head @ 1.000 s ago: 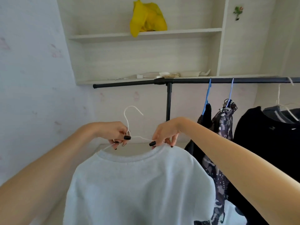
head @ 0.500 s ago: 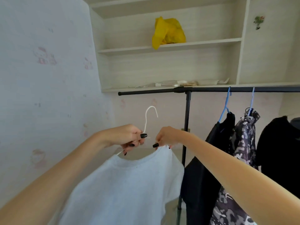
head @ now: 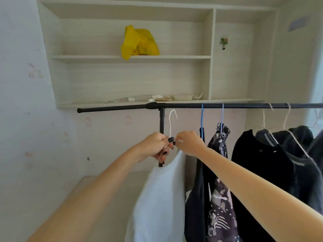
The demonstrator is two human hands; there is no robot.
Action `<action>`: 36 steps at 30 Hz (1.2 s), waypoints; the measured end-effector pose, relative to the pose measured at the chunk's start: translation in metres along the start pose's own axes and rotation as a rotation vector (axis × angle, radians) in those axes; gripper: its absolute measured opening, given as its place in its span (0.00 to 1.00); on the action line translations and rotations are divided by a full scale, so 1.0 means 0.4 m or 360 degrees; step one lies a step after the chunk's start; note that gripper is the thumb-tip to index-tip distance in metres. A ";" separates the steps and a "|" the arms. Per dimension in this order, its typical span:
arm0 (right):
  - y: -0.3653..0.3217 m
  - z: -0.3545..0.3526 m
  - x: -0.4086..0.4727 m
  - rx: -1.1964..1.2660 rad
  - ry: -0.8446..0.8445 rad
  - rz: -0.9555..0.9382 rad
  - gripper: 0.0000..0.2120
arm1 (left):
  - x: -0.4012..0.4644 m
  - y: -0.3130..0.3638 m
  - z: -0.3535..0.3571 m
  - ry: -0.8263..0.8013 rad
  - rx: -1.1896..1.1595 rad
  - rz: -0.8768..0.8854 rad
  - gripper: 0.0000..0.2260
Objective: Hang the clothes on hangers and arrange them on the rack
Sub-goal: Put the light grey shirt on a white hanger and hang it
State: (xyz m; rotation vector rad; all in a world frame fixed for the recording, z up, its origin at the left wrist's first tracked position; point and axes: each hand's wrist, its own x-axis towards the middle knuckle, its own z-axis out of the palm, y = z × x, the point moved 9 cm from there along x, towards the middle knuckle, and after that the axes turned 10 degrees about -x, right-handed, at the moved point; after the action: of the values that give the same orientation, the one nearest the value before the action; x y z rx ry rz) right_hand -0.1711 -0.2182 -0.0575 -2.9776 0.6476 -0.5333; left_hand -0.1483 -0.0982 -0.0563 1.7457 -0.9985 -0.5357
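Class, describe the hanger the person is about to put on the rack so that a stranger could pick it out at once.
Find the black rack bar below the wall shelves. Just right of its upright post, under the bar, both hands pinch a white wire hanger carrying a white top. Unlike the other hangers further right, its hook is off the bar.

You have the white garment [head: 157,198] on a white wire hanger [head: 172,123], its hook just below the black rack bar [head: 192,106] and not yet on it. To its right, dark and patterned clothes [head: 218,172] hang from the bar on blue and white hangers.
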 end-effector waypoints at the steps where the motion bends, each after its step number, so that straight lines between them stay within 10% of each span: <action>1: 0.021 -0.007 0.011 -0.0001 -0.0008 0.0013 0.09 | 0.039 0.005 0.019 -0.0012 -0.0030 -0.0002 0.14; 19: 0.156 -0.066 0.302 0.0692 0.0010 0.0117 0.20 | 0.487 0.039 0.000 0.0250 -0.0368 -0.0144 0.11; 29: 0.163 -0.024 0.348 0.0641 -0.0078 0.0020 0.15 | 0.488 0.004 0.007 0.0204 0.0427 -0.0328 0.12; 33: 0.183 -0.076 0.335 0.0515 0.0068 -0.0078 0.14 | 0.423 0.171 0.006 0.0725 0.1562 0.0112 0.07; 36: 0.235 -0.119 0.306 0.0476 0.0145 -0.0079 0.18 | 0.365 0.291 0.044 0.1151 0.1615 0.0459 0.09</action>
State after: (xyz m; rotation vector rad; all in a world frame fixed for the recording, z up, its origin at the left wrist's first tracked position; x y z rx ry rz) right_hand -0.1202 -0.3530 0.0154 -2.7070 0.4542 -0.7047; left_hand -0.1233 -0.2450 0.0576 2.3056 -1.0003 0.9066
